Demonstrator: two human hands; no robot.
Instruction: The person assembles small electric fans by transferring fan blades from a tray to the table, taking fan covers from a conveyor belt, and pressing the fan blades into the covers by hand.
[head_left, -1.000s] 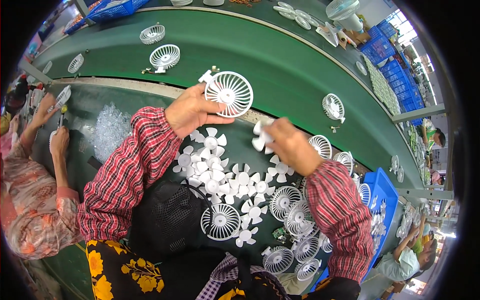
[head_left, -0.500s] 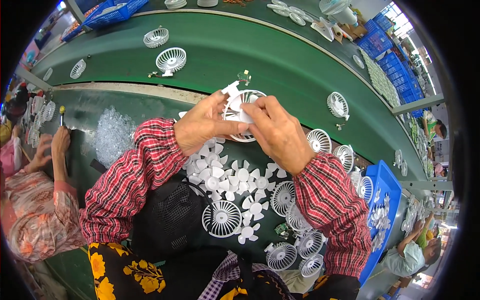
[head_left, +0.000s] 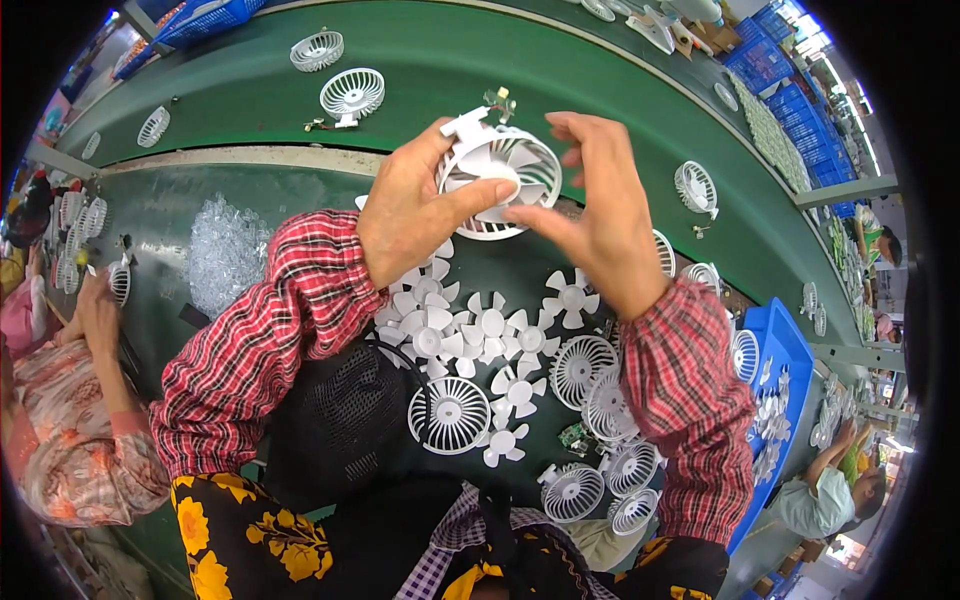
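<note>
My left hand [head_left: 408,210] grips a round white fan housing [head_left: 552,168] by its left side, over the near edge of the belt. Inside the ring sits a white fan blade [head_left: 522,156], and my left thumb presses on its hub. A small circuit board [head_left: 502,102] dangles by wires from the housing's white stem. To the right of the ring is my right hand [head_left: 608,215], fingers spread and holding nothing; its thumb tip is at the ring's lower edge, and I cannot tell whether it touches. Loose white fan blades [head_left: 430,335] lie heaped below my hands.
More fan housings [head_left: 450,415] lie on the bench, several at right. A blue tray [head_left: 800,345] holds blades. Clear plastic pieces [head_left: 225,260] are piled at left, near a co-worker's hands [head_left: 97,310]. The green belt [head_left: 430,70] carries housings. A black mesh item [head_left: 335,425] lies nearest me.
My right hand has come off the fan blade and opened to the right. My left thumb has shifted onto the hub. The housing has moved slightly up and right.
</note>
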